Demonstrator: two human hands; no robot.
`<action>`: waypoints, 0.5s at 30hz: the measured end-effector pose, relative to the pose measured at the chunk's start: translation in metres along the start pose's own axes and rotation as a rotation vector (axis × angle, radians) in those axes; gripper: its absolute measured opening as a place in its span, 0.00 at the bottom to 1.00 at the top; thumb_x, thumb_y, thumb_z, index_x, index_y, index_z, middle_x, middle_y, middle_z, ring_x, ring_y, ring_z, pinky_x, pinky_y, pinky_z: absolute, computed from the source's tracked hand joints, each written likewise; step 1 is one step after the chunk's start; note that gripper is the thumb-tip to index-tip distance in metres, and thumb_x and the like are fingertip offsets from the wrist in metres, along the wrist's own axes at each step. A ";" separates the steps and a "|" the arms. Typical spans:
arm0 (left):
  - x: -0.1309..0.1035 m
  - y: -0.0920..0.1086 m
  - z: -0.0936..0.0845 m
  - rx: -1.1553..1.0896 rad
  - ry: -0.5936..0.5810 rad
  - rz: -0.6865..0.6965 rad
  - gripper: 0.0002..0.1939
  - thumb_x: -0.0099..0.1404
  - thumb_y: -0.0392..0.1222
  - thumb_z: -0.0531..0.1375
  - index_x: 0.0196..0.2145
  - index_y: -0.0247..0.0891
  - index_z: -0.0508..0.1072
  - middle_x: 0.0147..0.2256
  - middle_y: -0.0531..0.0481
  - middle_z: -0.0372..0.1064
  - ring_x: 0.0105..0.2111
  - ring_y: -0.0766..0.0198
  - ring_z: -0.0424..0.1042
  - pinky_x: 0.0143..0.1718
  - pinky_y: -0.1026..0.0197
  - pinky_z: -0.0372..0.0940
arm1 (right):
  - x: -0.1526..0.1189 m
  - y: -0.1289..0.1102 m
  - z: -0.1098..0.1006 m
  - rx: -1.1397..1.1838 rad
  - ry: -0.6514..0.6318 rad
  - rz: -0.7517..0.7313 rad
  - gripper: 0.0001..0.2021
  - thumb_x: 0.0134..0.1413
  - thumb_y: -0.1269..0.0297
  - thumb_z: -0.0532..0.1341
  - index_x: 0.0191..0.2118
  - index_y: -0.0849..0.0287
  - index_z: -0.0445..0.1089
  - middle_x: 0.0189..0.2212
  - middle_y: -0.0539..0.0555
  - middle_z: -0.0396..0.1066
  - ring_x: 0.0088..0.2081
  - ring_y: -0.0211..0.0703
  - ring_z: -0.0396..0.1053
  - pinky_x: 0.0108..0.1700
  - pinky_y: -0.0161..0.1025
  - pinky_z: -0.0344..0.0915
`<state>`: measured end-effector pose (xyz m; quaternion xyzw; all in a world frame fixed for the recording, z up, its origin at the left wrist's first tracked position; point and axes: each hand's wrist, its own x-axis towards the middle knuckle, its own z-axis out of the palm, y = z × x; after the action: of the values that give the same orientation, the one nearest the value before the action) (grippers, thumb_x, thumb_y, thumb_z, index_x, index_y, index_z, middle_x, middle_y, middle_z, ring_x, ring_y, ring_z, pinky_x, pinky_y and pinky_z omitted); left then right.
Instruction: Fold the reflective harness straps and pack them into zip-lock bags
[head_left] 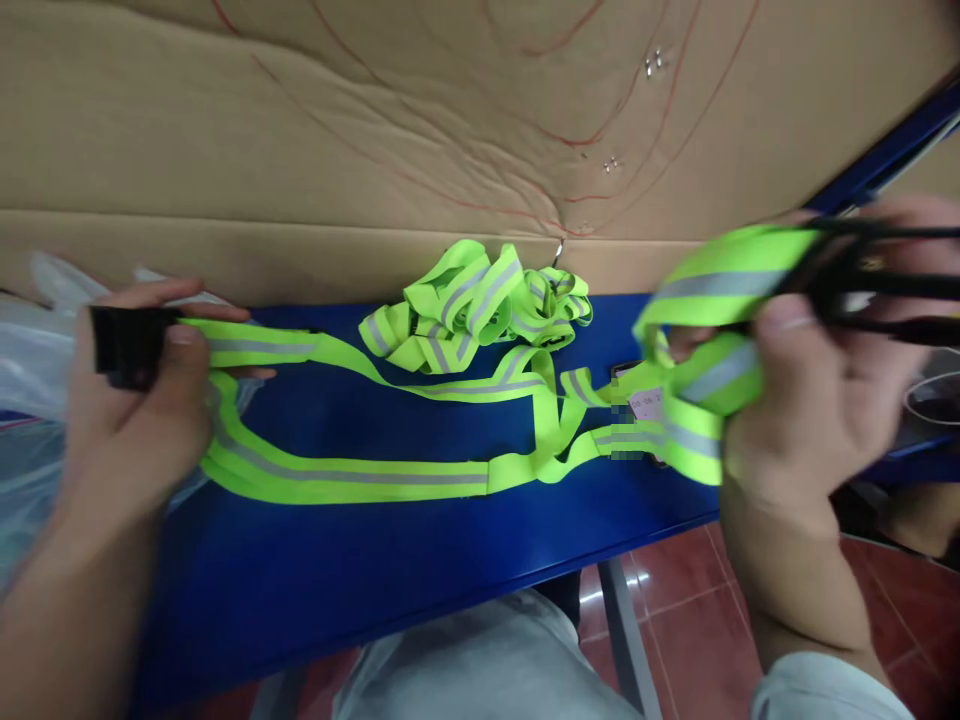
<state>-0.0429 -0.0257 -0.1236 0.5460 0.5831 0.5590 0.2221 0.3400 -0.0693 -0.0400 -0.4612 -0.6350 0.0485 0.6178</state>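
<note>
A neon-green reflective strap [360, 478] with a grey centre stripe stretches between my hands above the blue table. At the left, my left hand [154, 390] is closed on its black end piece [131, 345], which looks like a buckle; the exact kind is unclear. On the right, my right hand [817, 390] grips folded loops of the strap together with thin black cords [911, 285], blurred by motion. A pile of similar green reflective straps [480, 305] lies at the back of the table. Below the strap, near my right hand, a small pale label [645, 404] shows.
The blue table [420, 560] backs onto a cardboard panel [300, 150] with red curved lines and metal pins [654, 64]. Clear plastic bags [37, 350] lie at the left. Under the table's right side are a grey leg [628, 640] and red floor tiles [690, 630].
</note>
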 end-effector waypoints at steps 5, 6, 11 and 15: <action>-0.002 0.004 -0.003 0.079 0.085 0.021 0.31 0.69 0.64 0.65 0.63 0.46 0.74 0.61 0.50 0.77 0.56 0.52 0.79 0.67 0.39 0.71 | 0.004 0.027 0.018 -0.094 -0.241 -0.147 0.14 0.70 0.68 0.63 0.58 0.53 0.75 0.51 0.55 0.77 0.48 0.45 0.78 0.49 0.46 0.77; -0.001 0.008 -0.003 0.123 0.101 0.063 0.26 0.73 0.57 0.62 0.63 0.43 0.74 0.63 0.49 0.75 0.61 0.51 0.76 0.71 0.39 0.67 | 0.008 0.031 0.019 -0.182 -0.228 -0.189 0.15 0.70 0.68 0.63 0.58 0.53 0.77 0.53 0.57 0.77 0.52 0.48 0.77 0.51 0.48 0.76; 0.009 0.048 0.015 0.538 -0.148 0.290 0.27 0.76 0.38 0.53 0.71 0.35 0.62 0.63 0.40 0.73 0.64 0.50 0.74 0.69 0.40 0.68 | 0.021 0.030 0.038 -0.499 -0.181 -0.343 0.20 0.70 0.74 0.59 0.60 0.52 0.80 0.61 0.63 0.70 0.60 0.57 0.71 0.56 0.54 0.72; 0.004 0.094 0.053 0.981 -0.519 0.356 0.31 0.73 0.34 0.53 0.72 0.32 0.59 0.65 0.32 0.69 0.61 0.37 0.75 0.56 0.37 0.76 | 0.018 0.015 0.075 -0.538 -0.155 -0.530 0.25 0.66 0.78 0.58 0.63 0.52 0.77 0.57 0.60 0.73 0.57 0.55 0.72 0.55 0.52 0.72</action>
<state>0.0386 -0.0212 -0.0532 0.7939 0.5995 0.0999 -0.0186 0.2890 -0.0106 -0.0535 -0.4215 -0.7670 -0.2466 0.4162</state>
